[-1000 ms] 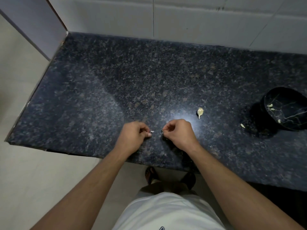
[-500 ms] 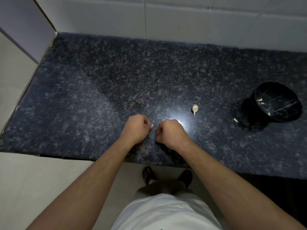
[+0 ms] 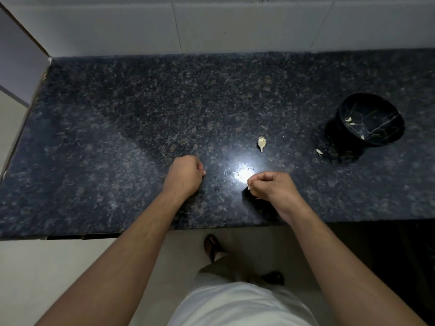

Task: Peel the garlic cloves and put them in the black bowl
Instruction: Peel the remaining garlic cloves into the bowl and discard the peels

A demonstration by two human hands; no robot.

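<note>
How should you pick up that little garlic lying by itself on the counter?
Pinch the garlic clove across its fat rounded end, coming straight down from above. It lies flat on the counter, with its thin pointed tail toward the person, so the wide part probably gives the fingers the most to hold. Nothing sits close beside it, and the right hand is nearer.
</note>
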